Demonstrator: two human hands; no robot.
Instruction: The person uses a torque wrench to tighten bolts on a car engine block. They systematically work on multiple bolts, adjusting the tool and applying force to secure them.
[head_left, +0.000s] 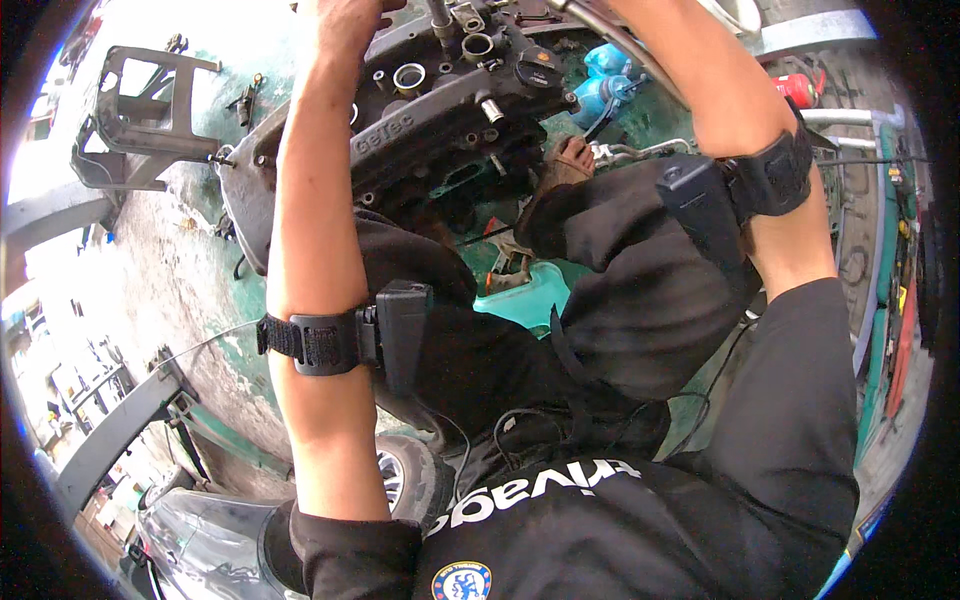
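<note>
A grey metal stand (150, 110) sits at the far left of the workshop floor (170, 260). Next to it lies a dark engine cover (430, 110), its round ports and black cap facing up. The left hand (345, 20) rests on the cover's far edge at the top of the view; its fingers are cut off, so I cannot tell whether they are curled or spread. The right hand is out of view past the top edge, its forearm crossing a metal bar (600, 25) beside a blue bottle (605, 85). If the weight shifts, the heavy cover could slip towards the bare foot (568, 160) just beside it.
</note>
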